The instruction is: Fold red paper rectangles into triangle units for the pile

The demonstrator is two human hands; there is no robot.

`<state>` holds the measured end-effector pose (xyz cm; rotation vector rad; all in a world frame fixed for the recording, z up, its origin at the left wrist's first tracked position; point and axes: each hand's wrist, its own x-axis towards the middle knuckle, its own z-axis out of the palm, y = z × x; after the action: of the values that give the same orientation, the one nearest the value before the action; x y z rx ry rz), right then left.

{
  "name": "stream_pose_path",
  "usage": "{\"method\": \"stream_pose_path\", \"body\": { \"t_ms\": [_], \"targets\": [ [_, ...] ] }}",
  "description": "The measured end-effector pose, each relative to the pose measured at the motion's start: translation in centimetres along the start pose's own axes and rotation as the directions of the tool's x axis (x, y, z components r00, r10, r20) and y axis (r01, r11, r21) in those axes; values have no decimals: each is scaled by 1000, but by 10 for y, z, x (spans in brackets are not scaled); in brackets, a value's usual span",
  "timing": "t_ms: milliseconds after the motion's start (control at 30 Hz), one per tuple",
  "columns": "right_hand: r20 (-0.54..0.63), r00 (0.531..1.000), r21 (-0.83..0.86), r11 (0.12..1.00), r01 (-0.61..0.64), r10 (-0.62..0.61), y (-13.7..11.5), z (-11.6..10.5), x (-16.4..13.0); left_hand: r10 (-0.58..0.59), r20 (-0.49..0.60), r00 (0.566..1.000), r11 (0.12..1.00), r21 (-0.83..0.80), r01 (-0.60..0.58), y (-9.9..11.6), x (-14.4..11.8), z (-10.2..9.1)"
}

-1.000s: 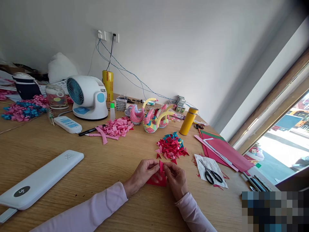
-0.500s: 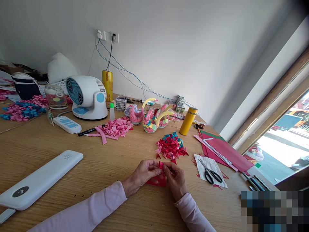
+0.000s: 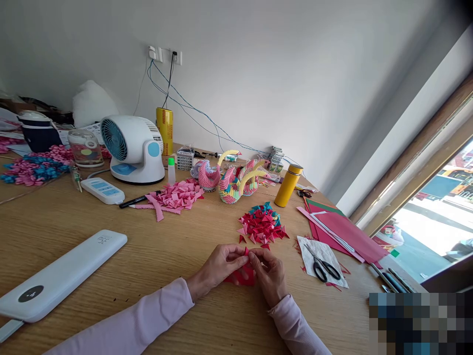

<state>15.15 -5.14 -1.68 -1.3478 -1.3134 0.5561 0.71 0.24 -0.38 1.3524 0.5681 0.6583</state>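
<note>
My left hand (image 3: 221, 266) and my right hand (image 3: 269, 271) meet above the table, both closed on a small folded piece of red paper (image 3: 246, 251). Thumbs and fingertips pinch it from either side, so most of it is hidden. Beneath my hands lies more red paper (image 3: 242, 278), partly covered by my fingers. Just beyond is a pile of folded paper triangles (image 3: 261, 224) in red, pink and blue. Black-handled scissors (image 3: 325, 268) rest on a white cloth or tissue (image 3: 336, 281) to the right.
Several folded-paper swans (image 3: 231, 187) stand behind, beside pink paper pieces (image 3: 181, 196) and a yellow flask (image 3: 288, 185). Coloured paper sheets (image 3: 343, 227) lie at right. A white fan (image 3: 133, 148) and power bank (image 3: 66, 276) are at left, with a power strip (image 3: 102, 190).
The top of the red paper between my fingertips now looks narrower and more pointed. My hands have barely moved.
</note>
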Motion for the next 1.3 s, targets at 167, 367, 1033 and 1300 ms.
{"method": "stream_pose_path", "body": {
  "t_ms": [167,367,1033,1300],
  "targets": [
    [2,999,37,998,-50,50,1,-1,0,-8,34,999,999,-47,9,6,-3,2],
    [35,998,-77,995,63,-61,2,-2,-1,61,21,998,998,30,-61,3,-3,1],
    [12,999,-63,997,49,-48,3,-1,-3,101,12,995,994,42,-101,1,-3,3],
    [-30,996,-106,991,80,-84,-2,-1,-3,-47,-1,999,993,-107,46,3,-4,8]
  ]
}}
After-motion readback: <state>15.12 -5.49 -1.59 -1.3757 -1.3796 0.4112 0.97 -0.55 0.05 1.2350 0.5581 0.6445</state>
